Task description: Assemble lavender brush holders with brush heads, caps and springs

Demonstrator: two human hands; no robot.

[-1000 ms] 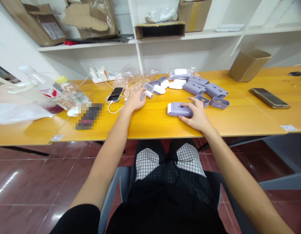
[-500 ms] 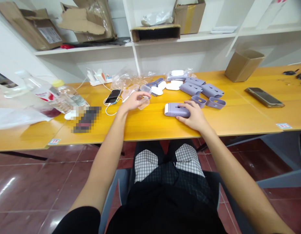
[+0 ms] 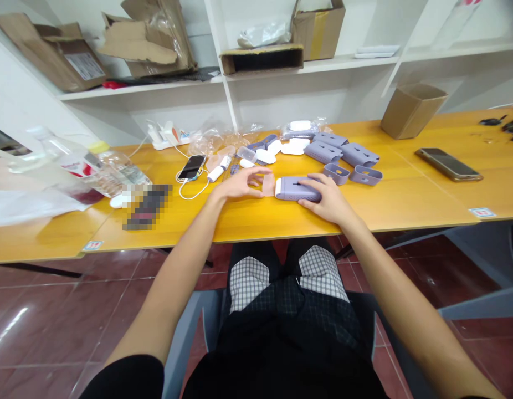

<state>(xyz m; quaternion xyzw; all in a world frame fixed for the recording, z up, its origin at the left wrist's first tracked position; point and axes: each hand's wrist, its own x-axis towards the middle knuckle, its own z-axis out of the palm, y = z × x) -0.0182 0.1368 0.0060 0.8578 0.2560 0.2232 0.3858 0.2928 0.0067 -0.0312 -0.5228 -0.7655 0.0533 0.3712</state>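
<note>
A clear plastic cap is gripped between the thumb and fingers of my left hand, right at the white end of a purple casing. My right hand lies over the other end of that purple casing, fingers on top and thumb along the near side, holding it flat on the table. The casing has small holes along its side and a dark slot on top. Beyond my right hand sit two short purple sleeves, a nearer one and another, with several longer purple casings behind them.
White plastic parts and clear wrapping lie at the back. A phone with a cable and bottles are on the left. Another phone and a cardboard box stand right, below a shelf.
My left hand has moved right and slightly nearer, bringing the clear cap from the pile to the casing's white end. My right hand stays on the casing, which has barely shifted.
</note>
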